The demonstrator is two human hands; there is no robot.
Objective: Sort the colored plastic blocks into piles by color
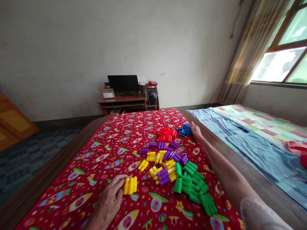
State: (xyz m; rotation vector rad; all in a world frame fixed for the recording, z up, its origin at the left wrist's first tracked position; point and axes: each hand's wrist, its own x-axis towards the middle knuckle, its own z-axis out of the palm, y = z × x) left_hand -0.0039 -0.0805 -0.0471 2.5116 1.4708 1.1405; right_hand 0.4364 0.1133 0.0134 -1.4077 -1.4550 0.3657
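Observation:
At the near left of the red patterned cloth, my left hand (112,195) has its fingers bent against a yellow plastic block (130,186) made of joined tubes, held at its left edge. My right hand (195,130) reaches far forward and rests beside a small pile of blue blocks (184,130), touching its right side; its fingers are small and partly hidden. Red blocks (165,134) lie left of the blue ones. Purple blocks (163,176) and yellow blocks (151,156) are mixed in the middle. Green blocks (192,182) form a pile at the near right.
The red cloth (96,169) covers a table with a dark wooden edge (67,159). A bed with checked bedding (249,131) stands at the right. By the far wall is a desk (124,100) with a monitor (123,83) and a red telephone (152,83).

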